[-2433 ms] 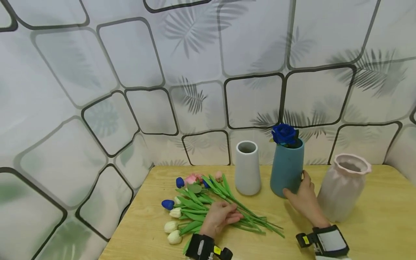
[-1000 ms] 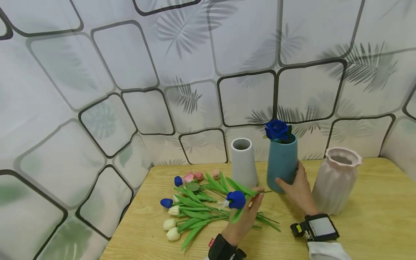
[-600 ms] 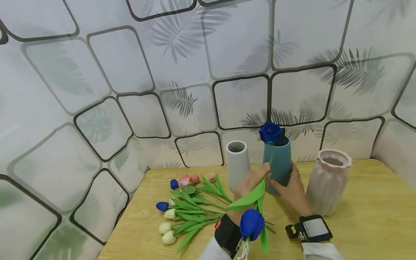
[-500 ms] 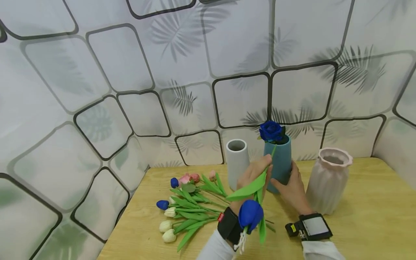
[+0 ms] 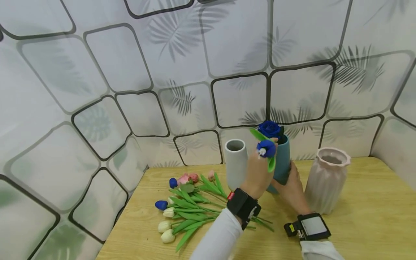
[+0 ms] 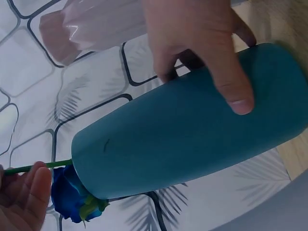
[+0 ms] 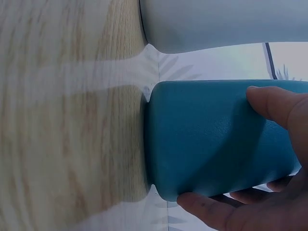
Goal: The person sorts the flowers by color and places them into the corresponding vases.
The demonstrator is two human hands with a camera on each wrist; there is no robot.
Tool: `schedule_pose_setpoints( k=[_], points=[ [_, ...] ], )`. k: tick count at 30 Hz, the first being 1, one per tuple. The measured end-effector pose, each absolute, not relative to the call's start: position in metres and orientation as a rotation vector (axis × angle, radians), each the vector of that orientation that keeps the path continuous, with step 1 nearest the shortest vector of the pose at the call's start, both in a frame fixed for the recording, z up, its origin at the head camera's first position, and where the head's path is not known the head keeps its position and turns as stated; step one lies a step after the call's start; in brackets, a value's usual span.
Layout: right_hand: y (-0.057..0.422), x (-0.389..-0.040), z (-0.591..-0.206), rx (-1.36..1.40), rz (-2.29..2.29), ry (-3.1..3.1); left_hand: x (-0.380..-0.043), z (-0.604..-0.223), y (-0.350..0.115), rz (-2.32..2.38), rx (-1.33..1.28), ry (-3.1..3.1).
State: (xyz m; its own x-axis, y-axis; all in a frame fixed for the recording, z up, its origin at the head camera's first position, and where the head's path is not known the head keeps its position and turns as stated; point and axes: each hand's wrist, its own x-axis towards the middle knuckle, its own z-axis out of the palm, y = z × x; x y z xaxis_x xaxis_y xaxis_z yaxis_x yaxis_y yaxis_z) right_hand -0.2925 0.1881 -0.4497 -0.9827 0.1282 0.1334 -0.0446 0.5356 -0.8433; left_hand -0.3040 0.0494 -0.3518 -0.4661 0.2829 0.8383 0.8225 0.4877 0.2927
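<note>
In the head view my left hand (image 5: 259,176) pinches a blue tulip (image 5: 266,148) by its stem, up at the mouth of the teal vase (image 5: 284,164). The left wrist view shows the green stem (image 6: 60,164) reaching the vase rim beside a blue rose (image 6: 69,193), which stands in the vase. My right hand (image 5: 290,189) grips the lower part of the vase, thumb on the near side and fingers around the other. In the right wrist view the vase (image 7: 207,139) stands upright on the table. The left hand covers part of the vase.
A white vase (image 5: 236,164) stands left of the teal one. To the right is a pale pink ribbed vase (image 5: 327,184). White tulips (image 5: 164,226), blue buds (image 5: 161,205) and pink flowers (image 5: 184,179) lie in a pile on the wooden table (image 5: 139,231). A patterned curtain (image 5: 182,108) hangs behind.
My left hand has lifted the blue tulip from the pile, turned it stem-first and raised it to the teal vase's mouth. The right hand keeps its grip on the vase.
</note>
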Motion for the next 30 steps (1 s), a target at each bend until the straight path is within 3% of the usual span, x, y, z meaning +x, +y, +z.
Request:
schedule_pose_setpoints(
  k=[13, 23, 30],
  points=[
    [0.186, -0.289, -0.449, -0.026, 1.465, -2.598, -0.312, -0.305, 0.079, 0.035, -0.503, -2.289],
    [0.185, -0.289, -0.45, -0.027, 1.406, -2.57, -0.313, -0.275, 0.086, -0.236, -0.54, -2.766],
    [0.188, -0.289, -0.45, 0.036, 1.463, -2.539, -0.305, -0.291, 0.073, -0.345, -0.686, -2.865]
  ],
)
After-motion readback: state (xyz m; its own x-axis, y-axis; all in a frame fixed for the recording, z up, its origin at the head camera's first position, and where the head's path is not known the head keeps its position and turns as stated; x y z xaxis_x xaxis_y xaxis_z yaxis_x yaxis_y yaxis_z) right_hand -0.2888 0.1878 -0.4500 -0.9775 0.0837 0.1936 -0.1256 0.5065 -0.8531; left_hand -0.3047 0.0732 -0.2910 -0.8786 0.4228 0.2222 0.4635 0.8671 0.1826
